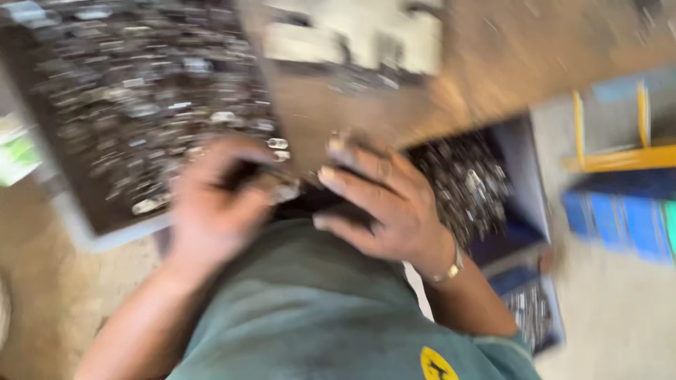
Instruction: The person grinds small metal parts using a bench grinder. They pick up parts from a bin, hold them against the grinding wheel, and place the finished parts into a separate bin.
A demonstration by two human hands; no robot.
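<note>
Brown wooden bench (493, 63) is the landmark; frame is heavily motion-blurred, so small detail is lost.

Left hand (215, 204): at the bench's near-left corner, fingers curled narrow around a small dark part (243, 174) with a pale metal end. Exact shape of the part can't be told from the blur. The hand sits just over the near edge of a dark tray (42, 119).

Dark tray: left of the bench, heaped with small shiny metal pieces (141, 91). Pieces are too smeared to identify.

Right hand (384, 204): just below the bench's front edge, fingers bent and spread, resting on something dark beneath them. Whether it actually grips anything can't be told. Gold-coloured bracelet (451, 269) on that wrist.

Hands are near each other, fingertips nearly meeting below the bench's corner.

Blue bin (524, 183): under the bench's front edge, right of the right hand, filled with more shiny metal bits. A second, smaller blue bin (535, 309) with similar contents sits lower, further from the bench.

White block-like item (359, 32) lies on top of the bench near its far-left end; form unclear.

Yellow frame (612, 158) and blue crates (623, 222) stand right of the bench on the floor.

Green shirt (310, 309) fills the foreground below the hands, yellow badge (436, 366) on it.
</note>
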